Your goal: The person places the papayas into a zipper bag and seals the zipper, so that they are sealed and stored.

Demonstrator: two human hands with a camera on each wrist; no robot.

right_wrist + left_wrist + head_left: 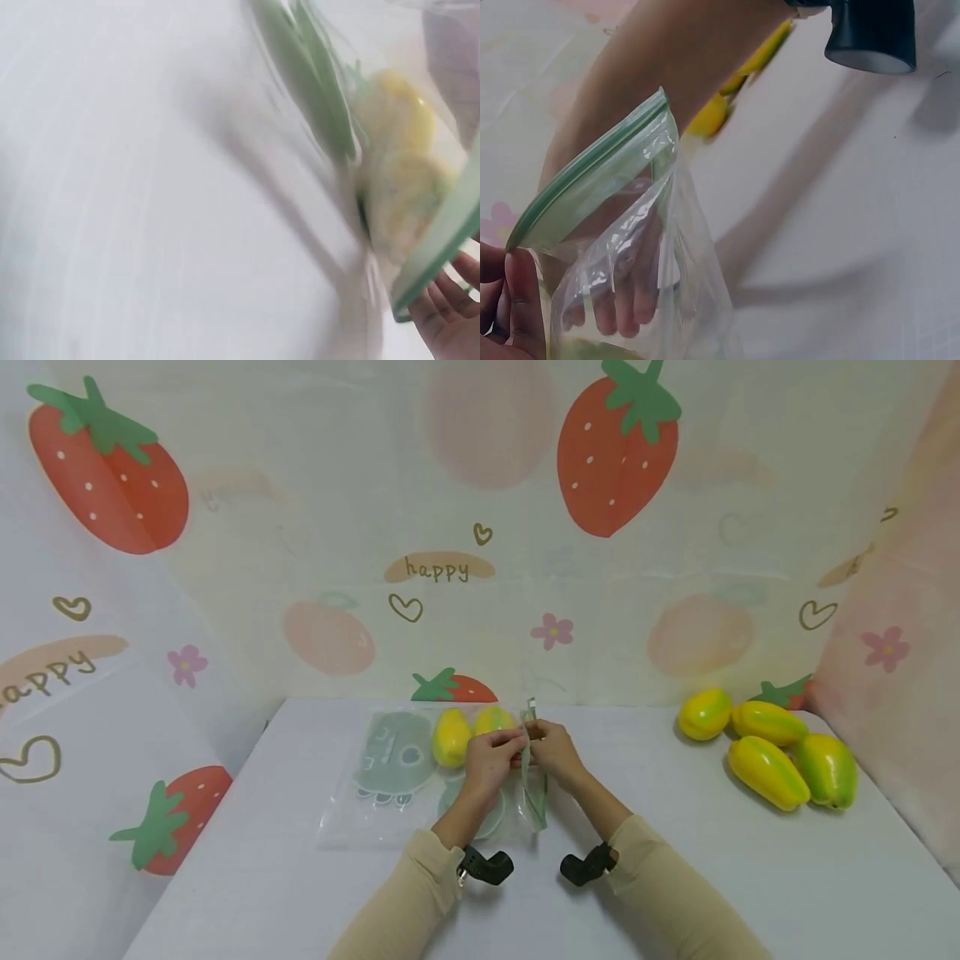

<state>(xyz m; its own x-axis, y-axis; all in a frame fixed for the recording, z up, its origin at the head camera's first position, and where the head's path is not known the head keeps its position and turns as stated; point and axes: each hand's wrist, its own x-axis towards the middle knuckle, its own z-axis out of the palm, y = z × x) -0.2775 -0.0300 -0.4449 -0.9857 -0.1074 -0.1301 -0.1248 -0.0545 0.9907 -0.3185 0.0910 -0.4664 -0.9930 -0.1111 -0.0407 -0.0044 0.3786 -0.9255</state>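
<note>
A clear zip bag [345, 822] with a green seal strip [592, 176] and a pale green cartoon print lies on the white table, its mouth toward the right. Two yellow papayas [452, 737] are inside it. My left hand [491, 764] pinches the seal strip between thumb and finger. On the other side of the mouth, my right hand [557, 752] holds the bag's edge, its fingers [442, 304] against the green strip. Through the plastic in the left wrist view, several right fingers show bent downward. The strip's two sides stand apart.
Several yellow-green papayas [768, 772] lie grouped at the table's right rear. A patterned cloth [622, 602] with strawberries hangs behind the table [247, 860]. Black wrist cameras [487, 866] sit on both wrists.
</note>
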